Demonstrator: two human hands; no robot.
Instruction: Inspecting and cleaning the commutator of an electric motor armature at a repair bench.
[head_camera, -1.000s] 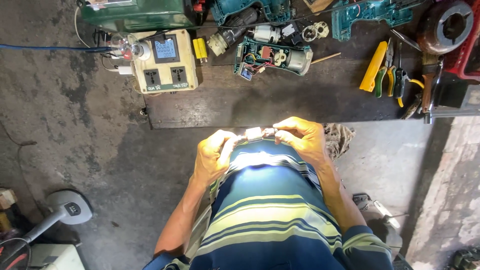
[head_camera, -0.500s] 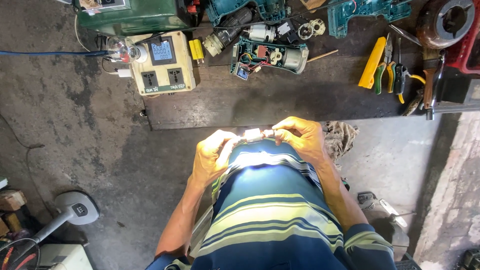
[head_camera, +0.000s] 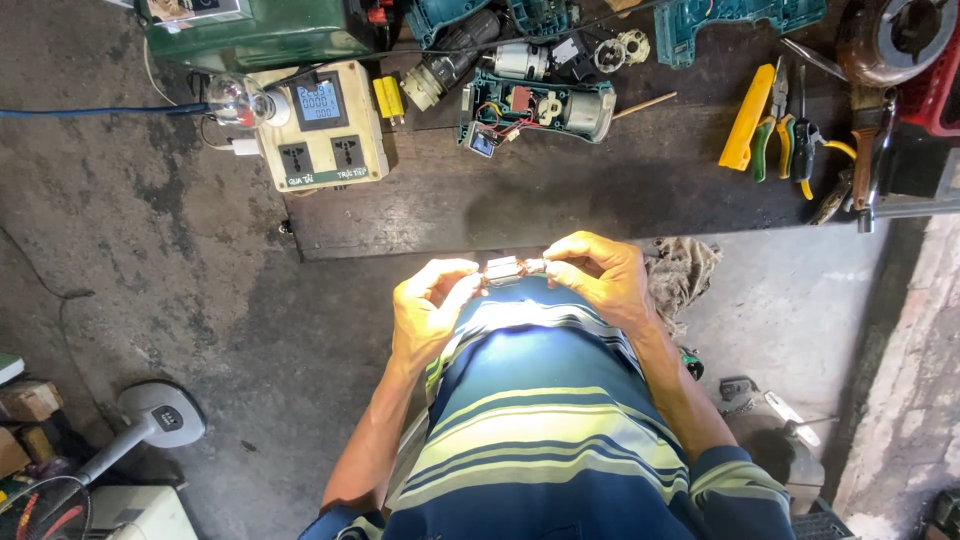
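- Little has moved since the earlier frames: both hands hold the same pose over the lap, and only the view has drifted, so the bench sits a touch lower in the picture.
- Left hand: fingers curled closed, thumb and fingertips pinching the left end of a small metal part.
- Right hand: also closed, its fingertips pinching the part's right end from above.
- That part is short, grey and roughly cylindrical, perhaps a small motor rotor; it is too small to tell for sure.
- Its long axis runs left to right, straight from one hand to the other, about level.
- It lies between the two sets of fingertips, just above the striped shirt, and both hands are equally near, each touching one end.
- Ahead of the hands, well apart, a dark bench carries an opened power tool with its motor showing.
- Ahead and to the left of the left hand stands a cream socket box with a small screen, a glass bulb touching its left side.
- Ahead and to the right of the right hand lie pliers and a yellow tool.
- A rag lies just beside the right hand, on the floor.
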